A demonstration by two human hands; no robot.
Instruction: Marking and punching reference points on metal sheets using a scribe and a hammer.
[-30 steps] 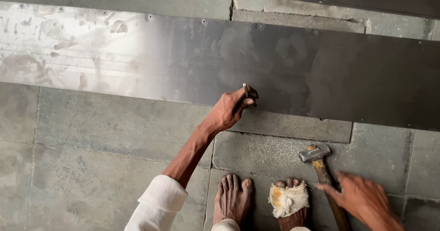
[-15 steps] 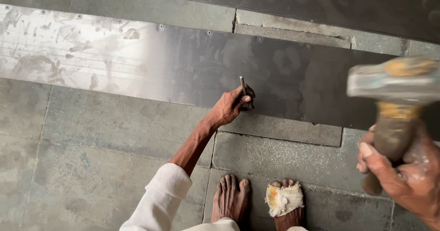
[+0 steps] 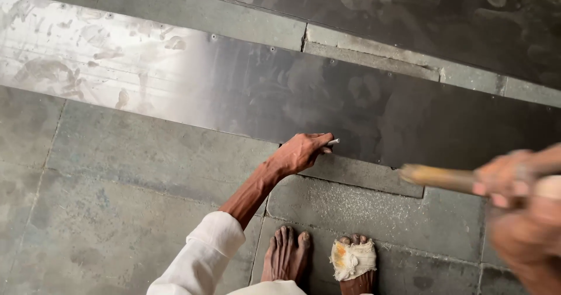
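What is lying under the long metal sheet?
The metal sheet lies flat on grey stone slabs, which show along both long edges. The floor directly beneath it is covered, so nothing more can be seen there.

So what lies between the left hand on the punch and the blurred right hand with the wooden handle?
In the head view, only bare metal sheet edge and stone floor separate the left hand from the right hand.

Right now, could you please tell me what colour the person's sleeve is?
White: the sleeve on the left arm shows best in the head view.
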